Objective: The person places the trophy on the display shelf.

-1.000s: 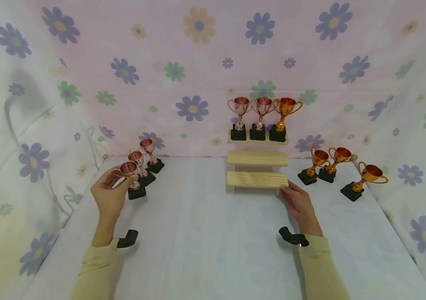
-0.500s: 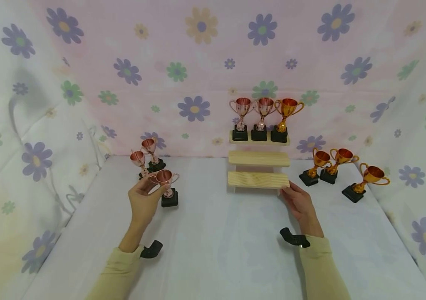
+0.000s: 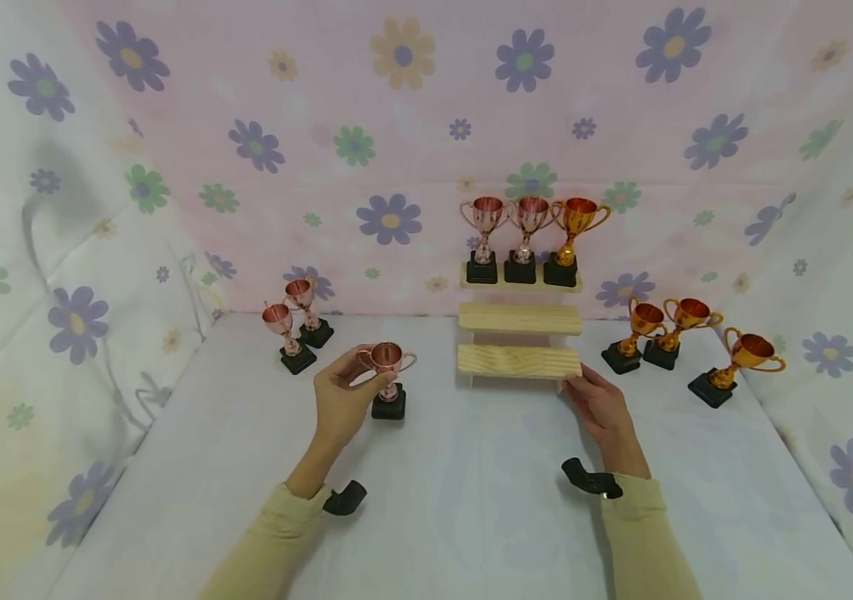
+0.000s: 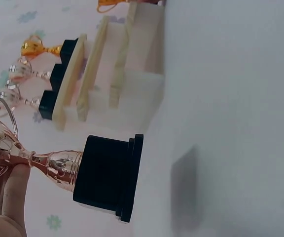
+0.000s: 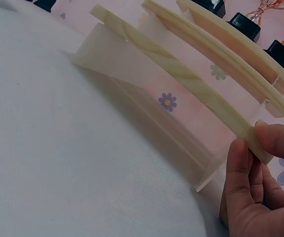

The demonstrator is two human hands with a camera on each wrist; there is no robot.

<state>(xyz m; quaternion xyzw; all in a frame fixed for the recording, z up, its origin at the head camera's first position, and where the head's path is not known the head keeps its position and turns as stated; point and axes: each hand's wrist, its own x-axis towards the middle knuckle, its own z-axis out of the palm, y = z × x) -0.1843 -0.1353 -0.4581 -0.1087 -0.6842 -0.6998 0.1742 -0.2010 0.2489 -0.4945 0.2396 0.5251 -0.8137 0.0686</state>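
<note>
My left hand point(image 3: 344, 396) grips a rose-gold trophy cup point(image 3: 386, 357) by its bowl, the black base hanging above the table with a shadow beneath it in the left wrist view. To its right stands a three-step display rack point(image 3: 520, 362) with wooden shelves and clear side panels. My right hand point(image 3: 601, 408) pinches the right end of the lowest shelf point(image 5: 191, 86) between thumb and fingers. On the top shelf stand two rose-gold trophies point(image 3: 488, 218) and, at the right, one gold trophy point(image 3: 578, 218). The middle and lowest shelves bear nothing.
Two rose-gold trophies point(image 3: 291, 343) stand at the back left of the white table point(image 3: 426, 500). Three gold trophies point(image 3: 734, 367) are at the right, beyond my right hand. Flower-printed cloth point(image 3: 306, 83) encloses the back and sides.
My left hand has carried the rose-gold trophy away from the other two at the left, rightward toward the rack. The right hand stays on the lowest shelf.
</note>
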